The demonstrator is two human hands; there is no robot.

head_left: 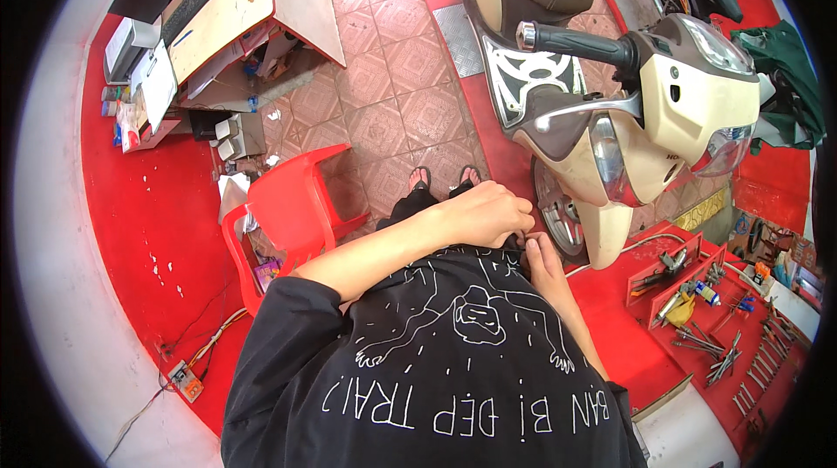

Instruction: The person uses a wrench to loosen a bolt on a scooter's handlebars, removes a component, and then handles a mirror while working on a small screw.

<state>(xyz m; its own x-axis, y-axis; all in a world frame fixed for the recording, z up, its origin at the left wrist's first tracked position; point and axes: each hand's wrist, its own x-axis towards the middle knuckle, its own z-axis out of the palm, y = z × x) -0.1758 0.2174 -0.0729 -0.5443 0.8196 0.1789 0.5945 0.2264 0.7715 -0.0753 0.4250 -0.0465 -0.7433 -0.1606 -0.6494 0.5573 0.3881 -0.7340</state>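
My left hand (490, 214) and my right hand (545, 264) meet in front of my waist, at the lower hem of my black T-shirt (488, 381) with white line drawings. The left hand's fingers are curled in, its back turned up. Just beside it, the right hand has its thumb and fingers drawn together. A small dark bit shows between the fingertips, too hidden to name. To the right of both hands stands a cream and brown scooter (697, 119), its front wheel (561, 211) close by. Neither hand touches it.
A red plastic chair (283, 211) stands at my left, near a wooden desk (222, 32) with papers. On the right, a red tool board (649, 363) carries wrenches (763, 368) and pliers. A power outlet (185, 381) with cables is at lower left. Patterned tiles (388, 93) cover the floor.
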